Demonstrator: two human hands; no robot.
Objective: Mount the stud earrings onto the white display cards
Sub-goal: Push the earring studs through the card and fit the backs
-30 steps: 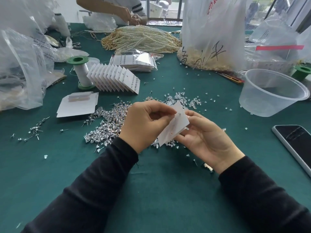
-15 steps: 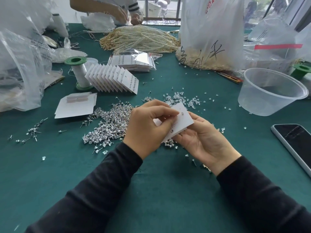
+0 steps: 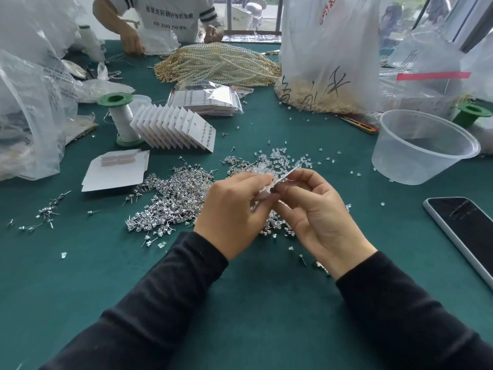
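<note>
A white display card (image 3: 286, 175) is held nearly edge-on between both hands above the green table. My left hand (image 3: 234, 212) pinches its near end. My right hand (image 3: 317, 212) grips it from the right, fingers curled over its edge. Beneath and left of the hands lies a big heap of silver stud earrings (image 3: 173, 201). Clear earring backs (image 3: 272, 158) are scattered just beyond the card. A fanned row of filled white cards (image 3: 176, 129) stands further back on the left.
A clear plastic tub (image 3: 424, 148) and a phone (image 3: 464, 231) sit on the right. Flat white cards (image 3: 114, 172), a green-capped spool (image 3: 120, 116), plastic bags and pearl strands (image 3: 218, 65) lie further back. Another person (image 3: 160, 20) works across the table.
The card has turned from face-up to nearly edge-on. My right hand's fingers have come up and curled over it, and both hands have shifted slightly up the table.
</note>
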